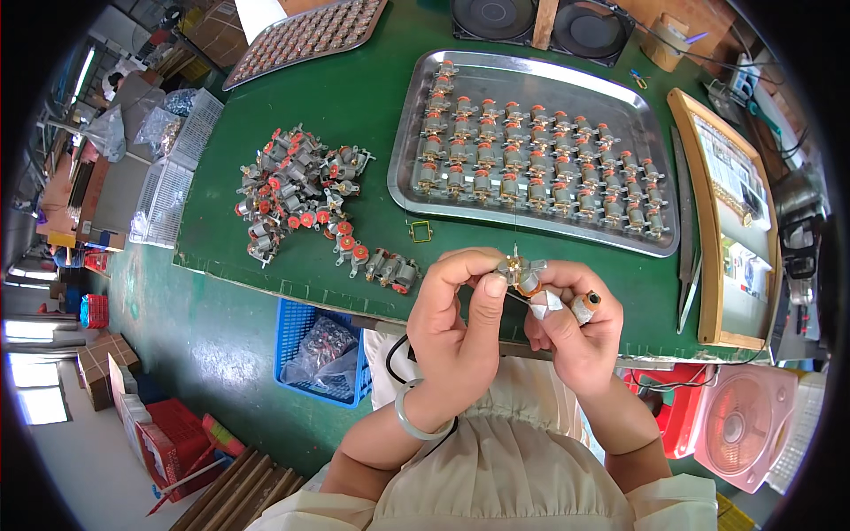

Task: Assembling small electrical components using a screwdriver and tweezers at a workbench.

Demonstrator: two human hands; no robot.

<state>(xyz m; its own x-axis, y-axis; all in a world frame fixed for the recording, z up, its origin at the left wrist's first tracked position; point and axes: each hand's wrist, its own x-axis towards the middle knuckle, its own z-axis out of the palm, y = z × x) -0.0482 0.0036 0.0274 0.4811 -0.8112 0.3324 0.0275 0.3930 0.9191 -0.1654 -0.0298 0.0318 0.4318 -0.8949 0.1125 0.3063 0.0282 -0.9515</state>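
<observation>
Green covered the tabletop, and at its near edge both hands met over a small metal motor part with a copper-coloured ring. The left hand pinched it between thumb and fingers; the right hand was clamped on the same part from the other side, with taped fingertips and a small cylindrical piece tucked among them. Just beyond, a steel tray held neat rows of like parts, and a loose heap of them lay to its left. A second tray of small pieces sat at the far left corner. On the right lay a wood-framed board carrying printed sheets. Below the tabletop's edge, a blue crate held a clear bag of small bits, and red cartons stood on the floor.
</observation>
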